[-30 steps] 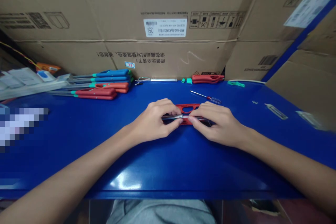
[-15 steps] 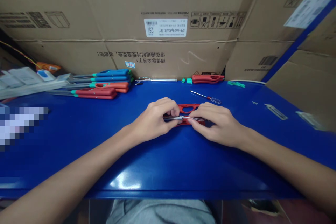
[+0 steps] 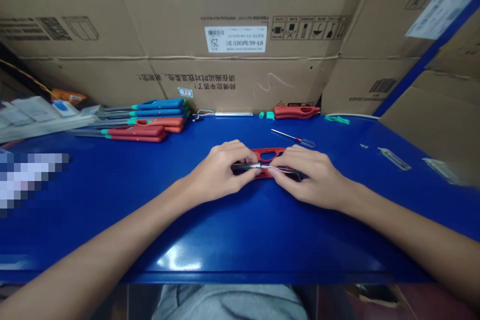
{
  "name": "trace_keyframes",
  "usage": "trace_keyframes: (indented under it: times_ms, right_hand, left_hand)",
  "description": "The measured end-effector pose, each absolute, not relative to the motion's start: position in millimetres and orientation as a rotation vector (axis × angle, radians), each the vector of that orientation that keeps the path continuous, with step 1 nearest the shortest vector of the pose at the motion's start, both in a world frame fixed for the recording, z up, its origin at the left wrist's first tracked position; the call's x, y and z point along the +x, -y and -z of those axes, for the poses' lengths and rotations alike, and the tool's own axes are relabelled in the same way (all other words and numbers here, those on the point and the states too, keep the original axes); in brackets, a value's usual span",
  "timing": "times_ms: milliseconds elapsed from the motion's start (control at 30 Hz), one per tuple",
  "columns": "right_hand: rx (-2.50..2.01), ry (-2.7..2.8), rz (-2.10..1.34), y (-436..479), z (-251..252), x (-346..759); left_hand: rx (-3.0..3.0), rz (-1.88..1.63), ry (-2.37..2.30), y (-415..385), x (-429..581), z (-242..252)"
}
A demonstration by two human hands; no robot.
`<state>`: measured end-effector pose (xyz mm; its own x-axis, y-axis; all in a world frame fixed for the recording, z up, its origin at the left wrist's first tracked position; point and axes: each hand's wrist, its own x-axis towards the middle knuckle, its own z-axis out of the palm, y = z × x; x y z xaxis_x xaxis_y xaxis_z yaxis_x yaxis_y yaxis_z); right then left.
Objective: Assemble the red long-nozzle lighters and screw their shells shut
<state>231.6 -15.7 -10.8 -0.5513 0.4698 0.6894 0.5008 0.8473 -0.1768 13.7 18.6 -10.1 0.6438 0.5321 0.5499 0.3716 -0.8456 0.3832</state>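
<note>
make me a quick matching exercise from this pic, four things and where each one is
Things:
1. left hand
2. right hand
3. small red-handled screwdriver
4. blue-handled tools

Places:
a. stacked along the far edge of the table, left of the hands
b. lying alone on the blue table, just beyond the hands
c. on the right end of the red slotted handle
d. on the left end of that handle

Pairs: 1-d, 2-c, 3-b, 4-a

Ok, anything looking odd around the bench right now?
The cardboard box behind the blue table is upside down: its printing reads inverted. A small screwdriver also lies alone at a slant, apart from the stacked tools.
</note>
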Motion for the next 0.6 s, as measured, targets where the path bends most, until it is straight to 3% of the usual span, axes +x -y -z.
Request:
trace_keyframes:
  times_ms: [600]
  right_hand:
    - [-0.719, 2.247, 0.05, 16.1, 10.5, 231.0]
  left_hand:
    - [2.661, -0.889, -0.709, -20.6, 9.7, 9.0]
